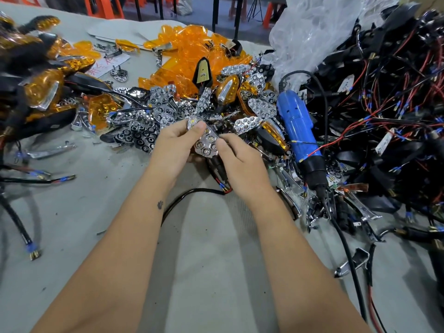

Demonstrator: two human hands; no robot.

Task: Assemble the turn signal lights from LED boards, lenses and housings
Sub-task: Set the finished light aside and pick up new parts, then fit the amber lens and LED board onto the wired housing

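Two bare forearms reach forward from the near edge of a grey table (204,272) and meet over its middle. The left hand (174,145) curls around the upper end of a chrome reflector piece (205,144), its thumb and fingertips pinching the part near the pointed tip. The right hand (236,159) pinches the lower end of the same reflector, thumb on its face and fingers curled underneath. The reflector is silver, studded with round cups, and tilts between the two hands. Something dark shows below it, with a black cable (192,195) that ends in red and blue terminals trailing back along the table toward the near edge; whether that dark part is a housing I cannot tell.

Just right of the hands lies a blue electric screwdriver (298,131), its black tip pointing toward the near right, its cord running on toward the near edge. Chrome trim strips (290,181) lie scattered beside it.

Directly beyond the hands is a heap of loose chrome reflectors (165,111) mixed with a few lights fitted with amber lenses. Farther back sits a pile of amber lenses (187,49), with one black housing (203,74) standing upright in front of it.

Along the left edge lies a cluster of assembled turn signals (43,90), black with amber lenses. The right side carries a tangle of black housings with red and black wires (384,104), and a clear plastic bag (312,32) rises at the far right.
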